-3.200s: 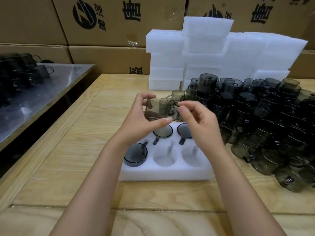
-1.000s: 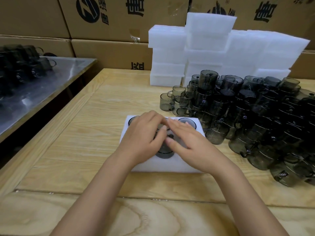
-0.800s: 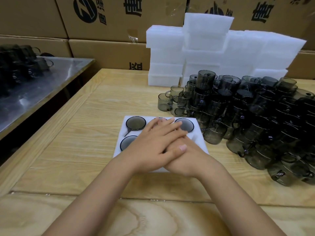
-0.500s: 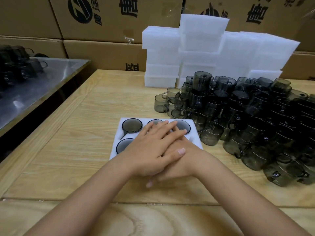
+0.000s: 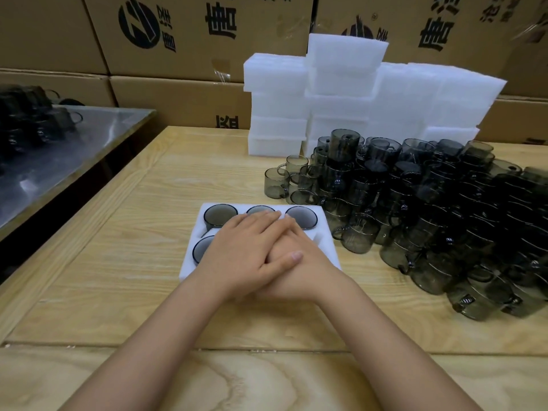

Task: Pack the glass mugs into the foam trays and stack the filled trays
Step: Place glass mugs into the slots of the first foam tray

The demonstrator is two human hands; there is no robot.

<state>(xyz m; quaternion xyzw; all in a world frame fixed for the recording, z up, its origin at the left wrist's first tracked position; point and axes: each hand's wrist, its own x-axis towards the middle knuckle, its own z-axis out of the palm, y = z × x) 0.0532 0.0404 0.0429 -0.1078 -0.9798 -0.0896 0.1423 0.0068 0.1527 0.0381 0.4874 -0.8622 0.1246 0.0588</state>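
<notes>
A white foam tray (image 5: 189, 264) lies on the wooden table in front of me, with smoky glass mugs (image 5: 301, 216) set in its round pockets. My left hand (image 5: 244, 253) lies flat across the tray's middle, fingers straight. It covers most of my right hand (image 5: 299, 272), which also lies flat on the tray beneath it. Both hands press down on the tray. The near pockets are hidden under them.
A big heap of loose smoky mugs (image 5: 430, 203) fills the table's right side. Stacked white foam trays (image 5: 341, 93) stand at the back, in front of cardboard boxes (image 5: 192, 31). A steel table (image 5: 59, 140) with more mugs is at left.
Earlier my hands held a mug above the tray, then came down onto it. Over the last half second they stay stacked flat on the tray; only the view shifts slightly.
</notes>
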